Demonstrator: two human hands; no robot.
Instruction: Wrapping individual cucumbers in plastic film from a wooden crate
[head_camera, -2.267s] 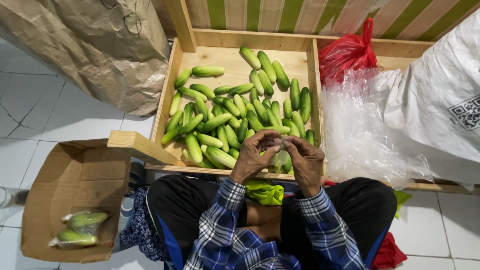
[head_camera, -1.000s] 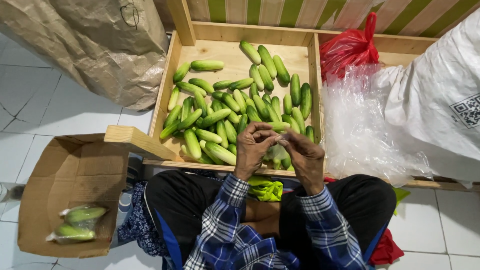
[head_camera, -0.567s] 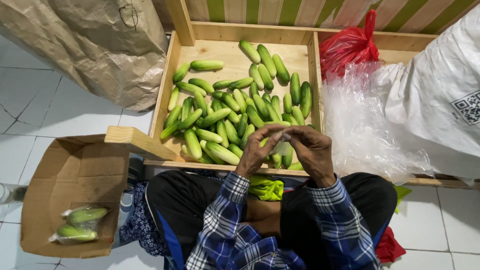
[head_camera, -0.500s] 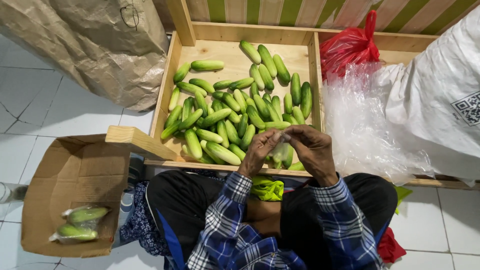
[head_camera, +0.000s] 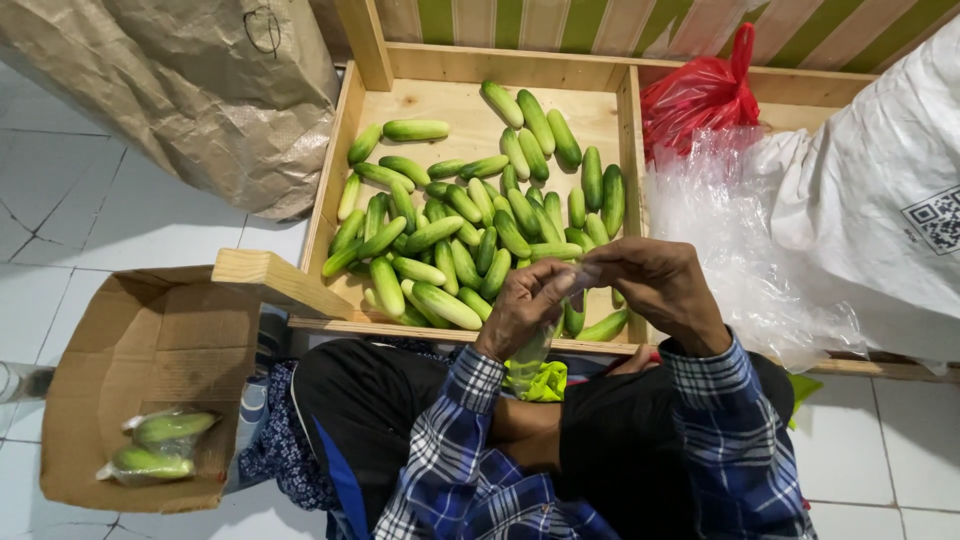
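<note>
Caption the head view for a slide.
Left hand and right hand pinch a clear plastic bag over a wooden crate of cucumbers.

Light is even and fairly bright, coming from overhead, slightly behind the camera. Beside the fingers, the clear plastic bags (head_camera: 745, 250) throw pale glare, and the red plastic bag (head_camera: 700, 90) beyond them shows small hot spots. The cucumbers (head_camera: 470, 235) just ahead of the hands carry soft sheen along their skins, with short, faint shadows on the wooden crate (head_camera: 445, 100). Below the hands the lap is the darkest patch, detail lost in black. Focus holds across the middle; both hands (head_camera: 600, 295) look slightly soft. Wide-angle bending bows the crate edges and floor tiles (head_camera: 120, 225) toward the corners.
</note>
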